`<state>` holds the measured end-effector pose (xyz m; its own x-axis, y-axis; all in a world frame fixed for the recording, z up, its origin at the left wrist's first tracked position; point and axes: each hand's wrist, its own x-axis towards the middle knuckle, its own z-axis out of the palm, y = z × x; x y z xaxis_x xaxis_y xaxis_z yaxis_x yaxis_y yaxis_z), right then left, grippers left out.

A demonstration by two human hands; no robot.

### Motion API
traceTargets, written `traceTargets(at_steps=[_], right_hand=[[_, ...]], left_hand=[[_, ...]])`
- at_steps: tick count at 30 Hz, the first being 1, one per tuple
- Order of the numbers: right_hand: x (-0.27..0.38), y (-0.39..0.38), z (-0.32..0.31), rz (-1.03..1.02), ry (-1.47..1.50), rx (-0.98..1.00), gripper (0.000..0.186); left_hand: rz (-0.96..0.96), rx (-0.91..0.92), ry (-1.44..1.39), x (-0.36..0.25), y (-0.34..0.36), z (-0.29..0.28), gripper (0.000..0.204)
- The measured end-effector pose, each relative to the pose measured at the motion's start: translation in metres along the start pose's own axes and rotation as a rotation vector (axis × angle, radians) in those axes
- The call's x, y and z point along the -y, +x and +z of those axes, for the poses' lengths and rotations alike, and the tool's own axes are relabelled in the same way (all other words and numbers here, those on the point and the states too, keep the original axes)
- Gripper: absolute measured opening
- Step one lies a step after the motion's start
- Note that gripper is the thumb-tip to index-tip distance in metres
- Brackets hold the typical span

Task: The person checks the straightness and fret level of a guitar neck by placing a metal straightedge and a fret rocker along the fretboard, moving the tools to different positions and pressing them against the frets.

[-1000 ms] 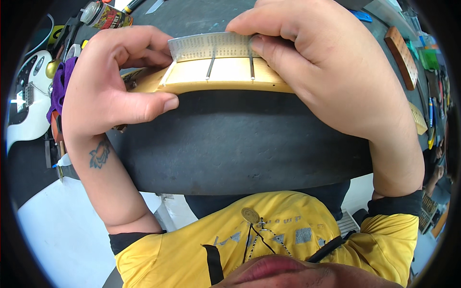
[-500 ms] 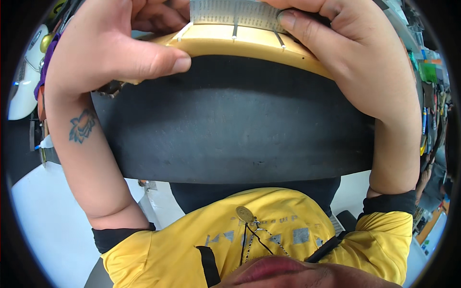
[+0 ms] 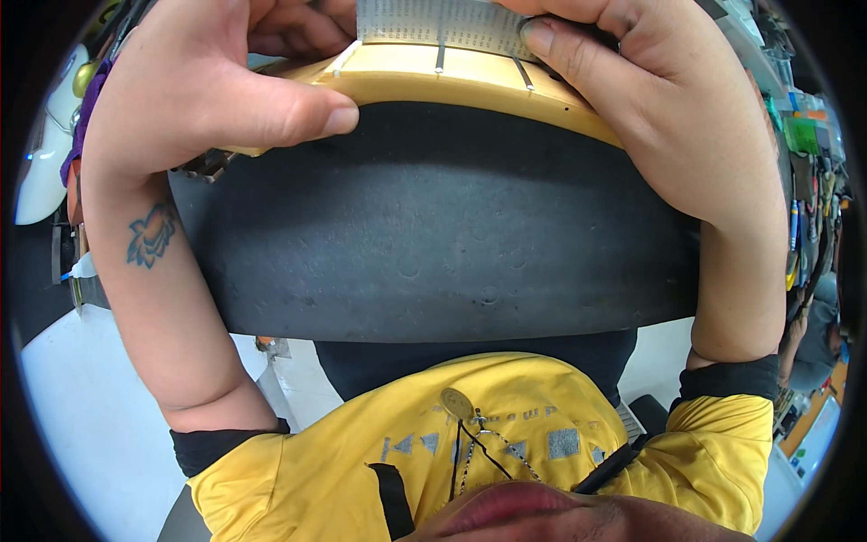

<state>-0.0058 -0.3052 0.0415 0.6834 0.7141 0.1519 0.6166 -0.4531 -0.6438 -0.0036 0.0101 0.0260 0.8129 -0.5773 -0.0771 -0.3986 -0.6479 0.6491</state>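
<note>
Wooden neck [image 3: 402, 83] sits higher in view than earlier.

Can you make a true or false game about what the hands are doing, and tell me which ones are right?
1. The right hand is holding a thin grey strip. True.
2. The left hand's thumb points to the left. False: it points to the right.
3. The wooden neck has dark lines across it. True.
4. The worktop is bright pink. False: it is dark grey.
5. The shirt is yellow. True.
6. The tattoo is on the right forearm. False: it is on the left forearm.
</note>
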Motion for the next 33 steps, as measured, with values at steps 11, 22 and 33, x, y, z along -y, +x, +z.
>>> traceTargets(at_steps=[11,22,33], right_hand=[[0.017,0.006,-0.016,0.196,0.079,0.056,0.021],[0.009,-0.036,-0.078,0.478,-0.512,-0.303,0.028],[-0.020,-0.038,-0.101,0.608,-0.576,0.093,0.027]], left_hand=[[0.011,-0.017,-0.043,-0.009,0.000,0.008,0.055],[0.109,-0.008,0.150,-0.038,0.004,0.026,0.052],[0.012,0.081,0.078,-0.040,0.006,0.015,0.058]])
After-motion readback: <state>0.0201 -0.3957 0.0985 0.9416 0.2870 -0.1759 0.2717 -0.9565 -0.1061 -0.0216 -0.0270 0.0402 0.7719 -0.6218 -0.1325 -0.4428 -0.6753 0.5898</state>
